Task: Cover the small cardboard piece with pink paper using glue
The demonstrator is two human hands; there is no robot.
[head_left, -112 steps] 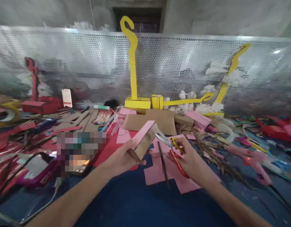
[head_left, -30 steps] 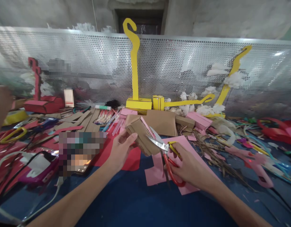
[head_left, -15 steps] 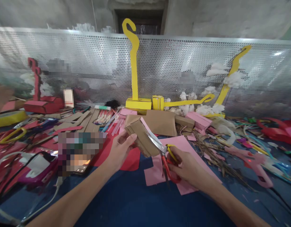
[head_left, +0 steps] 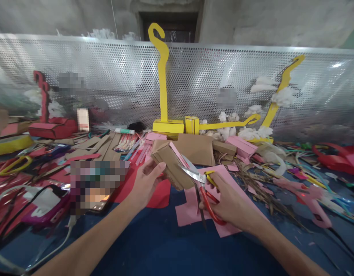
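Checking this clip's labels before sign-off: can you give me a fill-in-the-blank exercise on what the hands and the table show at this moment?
The left hand grips a brown ____ box.
The right hand holds scissors whose blades are ____.
Beneath the hands, a sheet of ____ paper lies on the blue table.
The tall hooked cutout at the perforated screen is ____.
Missing words: cardboard; open; pink; yellow.

My left hand [head_left: 146, 183] holds a cardboard box [head_left: 171, 165]; my right hand [head_left: 229, 203] works open scissors [head_left: 200, 184] at its edge.
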